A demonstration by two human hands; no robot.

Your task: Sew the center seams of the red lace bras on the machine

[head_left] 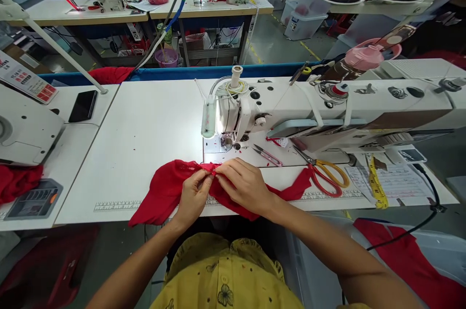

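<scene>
A length of red fabric [165,187] lies across the front edge of the white sewing table, with lace along part of its upper edge. Both of my hands pinch it near its middle, just in front of the sewing machine's needle area [226,143]. My left hand [194,191] is closed on the cloth with thumb and fingertips together. Close beside it, my right hand [244,184] grips the same edge, its fingers bent over the fabric. The fabric's right end [300,185] stretches toward the scissors [327,175]. Thread snips [267,155] lie behind my right hand.
The white sewing machine [284,100] stands behind my hands. To the left are a phone [83,105] and another machine [29,124]. A yellow tape measure [377,185] lies over papers at right. Below, a clear bin [313,260] holds red cloth [415,260].
</scene>
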